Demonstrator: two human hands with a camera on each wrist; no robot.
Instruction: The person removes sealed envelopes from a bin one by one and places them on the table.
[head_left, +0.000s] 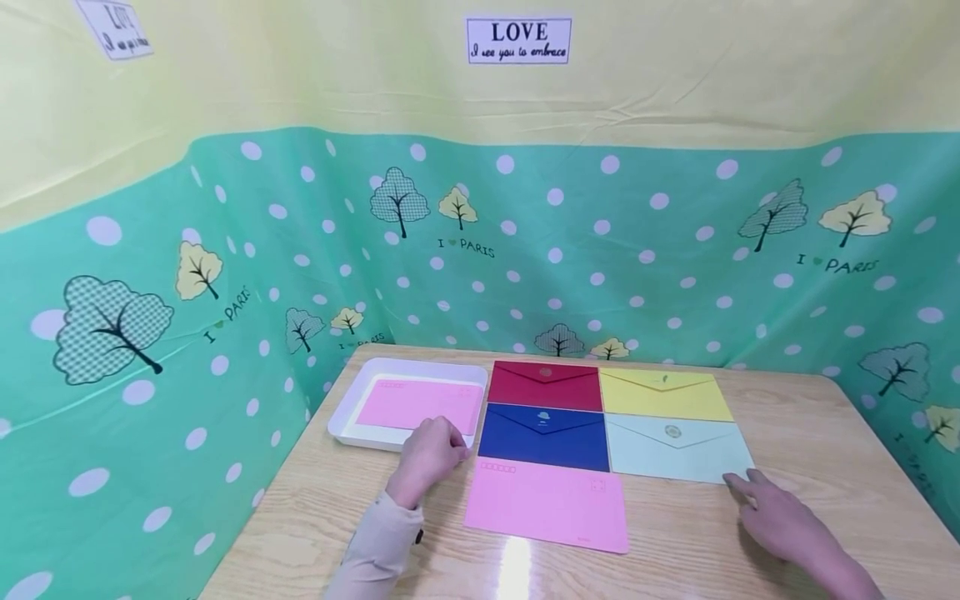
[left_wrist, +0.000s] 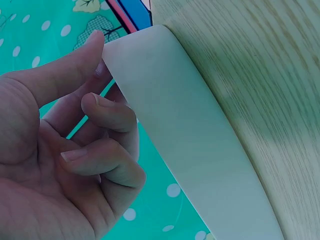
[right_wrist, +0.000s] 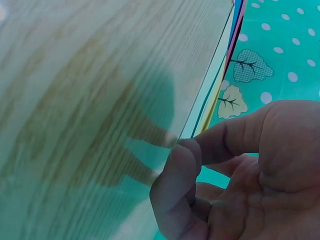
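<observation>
My left hand [head_left: 429,457] is at the near right corner of a white tray [head_left: 365,437]. In the left wrist view its thumb and forefinger pinch the rim, with the other fingers curled beside the tray wall [left_wrist: 165,110]. Inside the tray lies a pink envelope [head_left: 420,404]. At the near right corner of a pale mint envelope [head_left: 667,450], my right hand [head_left: 783,521] has thumb and forefinger on the corner. In the right wrist view these fingertips meet at the mint envelope's edge [right_wrist: 202,97]; how firmly they grip is hidden.
A red envelope [head_left: 543,392], a yellow one [head_left: 667,396], a blue one [head_left: 543,446] and another pink one [head_left: 547,508] lie close together on the wooden table [head_left: 292,525], beside the mint one. A green and yellow patterned cloth [head_left: 555,225] hangs behind and at both sides.
</observation>
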